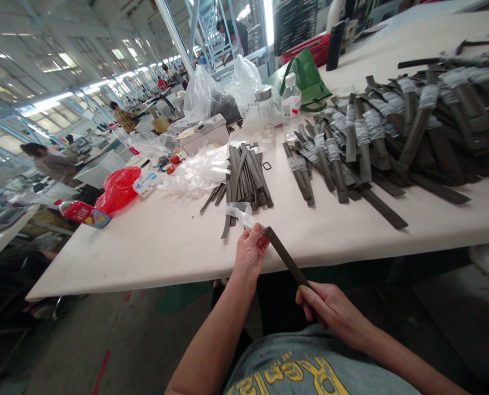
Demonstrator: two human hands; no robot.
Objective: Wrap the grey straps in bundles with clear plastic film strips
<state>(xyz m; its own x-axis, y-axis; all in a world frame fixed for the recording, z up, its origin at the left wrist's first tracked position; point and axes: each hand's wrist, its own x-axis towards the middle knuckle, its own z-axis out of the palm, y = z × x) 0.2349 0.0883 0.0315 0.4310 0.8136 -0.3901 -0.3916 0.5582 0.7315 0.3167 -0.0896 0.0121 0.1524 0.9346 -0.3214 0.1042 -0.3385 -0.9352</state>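
A long, flat, dark grey-brown fabric strap [288,257] slants between my two hands, just off the table's front edge. My right hand [330,307] is closed around its lower part. My left hand [250,252] pinches a strip of translucent plastic film [241,213] beside the strap's upper end; whether these fingers also grip the strap cannot be made out. Just beyond my left hand lies a loose pile of similar straps [246,175]. A heap of bundled straps [376,126], bound round with clear film, covers the right side of the table.
The pale table [146,258] holds a pile of film strips [201,173], a red plastic bag [119,189], a red bottle [84,214] at the left edge, a glass jar [264,107], a plastic bottle [291,101], a green bag [308,82] and a white box [205,137]. Other people sit farther off.
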